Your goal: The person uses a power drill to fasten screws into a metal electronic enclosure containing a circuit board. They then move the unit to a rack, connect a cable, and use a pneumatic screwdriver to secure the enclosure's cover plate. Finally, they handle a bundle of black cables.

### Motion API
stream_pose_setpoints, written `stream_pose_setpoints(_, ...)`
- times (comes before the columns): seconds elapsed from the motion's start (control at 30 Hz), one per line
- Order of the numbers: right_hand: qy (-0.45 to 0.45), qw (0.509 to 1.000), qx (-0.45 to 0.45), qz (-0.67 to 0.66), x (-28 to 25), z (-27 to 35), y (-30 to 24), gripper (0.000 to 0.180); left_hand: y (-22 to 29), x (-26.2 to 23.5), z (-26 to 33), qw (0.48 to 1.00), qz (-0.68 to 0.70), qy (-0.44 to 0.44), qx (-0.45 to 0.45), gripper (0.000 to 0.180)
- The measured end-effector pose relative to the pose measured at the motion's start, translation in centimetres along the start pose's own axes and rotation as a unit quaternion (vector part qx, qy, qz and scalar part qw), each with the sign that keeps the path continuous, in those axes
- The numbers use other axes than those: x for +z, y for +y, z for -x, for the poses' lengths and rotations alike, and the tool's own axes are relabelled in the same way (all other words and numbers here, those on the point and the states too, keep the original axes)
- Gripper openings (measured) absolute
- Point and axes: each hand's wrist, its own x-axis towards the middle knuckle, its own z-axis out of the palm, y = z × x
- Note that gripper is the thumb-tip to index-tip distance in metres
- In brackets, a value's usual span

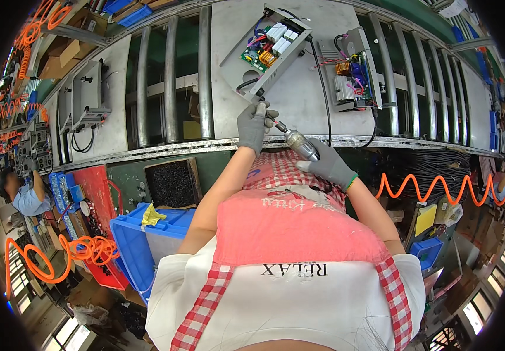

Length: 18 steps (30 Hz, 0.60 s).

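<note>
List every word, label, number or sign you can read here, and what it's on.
White shirt: black capitals, upside down; I won't transcribe wording.
Pink apron: pale lettering, upside down; likewise.
Power screwdriver, green circuit board: any markings too small to read.

The left hand (254, 124) and the right hand (329, 165) are gloved in grey, the right cuff (352, 182) edged in green. The tool (300, 144) is finished in silvery grey. Light grey is shown by the casing (285, 64), green by its circuit board (254, 59), copper-orange by the coil (268, 58) and white by the blocks (279, 38). The counter (299, 114) is coloured pale grey, its rollers (205, 76) dull silver. The apron (299, 231) is dyed coral pink, its straps (200, 307) checked in red and white; the shirt (299, 304) is seen in white, printed with black lettering (311, 269). Bright orange is seen on the hose (432, 190), blue on the bin (128, 240), yellow on the cloth (153, 216)
</note>
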Motion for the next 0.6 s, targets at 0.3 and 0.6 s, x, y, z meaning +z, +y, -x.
stream_pose_setpoints(0.3,-0.158,0.968,0.052,-0.186,-2.9,-2.3,1.6,0.06,-1.7,1.2,-1.0,0.996,-0.073,0.007,0.051,0.024)
stream_pose_setpoints(0.6,-0.167,0.968,0.087,-0.165,-3.4,-5.6,3.4,0.051,-5.3,0.4,-1.5,0.988,0.063,0.079,-0.117,0.037)
